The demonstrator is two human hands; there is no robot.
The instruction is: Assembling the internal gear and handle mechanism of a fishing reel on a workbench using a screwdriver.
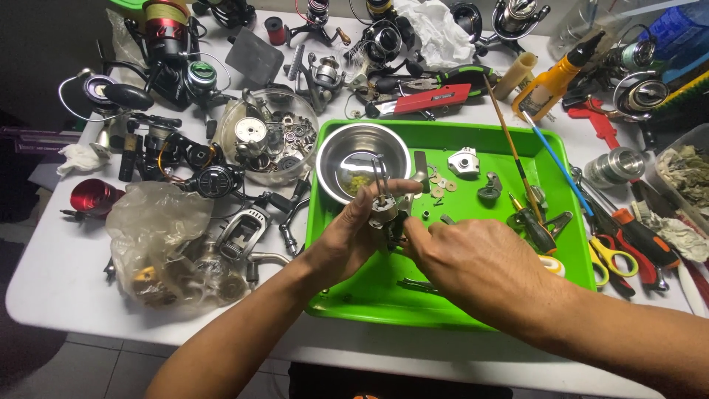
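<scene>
Gripping small reel part, left hand, right hand, over green tray.

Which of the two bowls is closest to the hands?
The shiny metal bowl on the green tray, just beyond the left hand. The clear bowl full of small parts sits farther away on the white table.

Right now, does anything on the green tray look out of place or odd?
Nothing looks spilled or broken. Small washers and a grey housing piece lie loose on the green tray, beside the steel bowl. The left hand and right hand hold a small reel part.
</scene>
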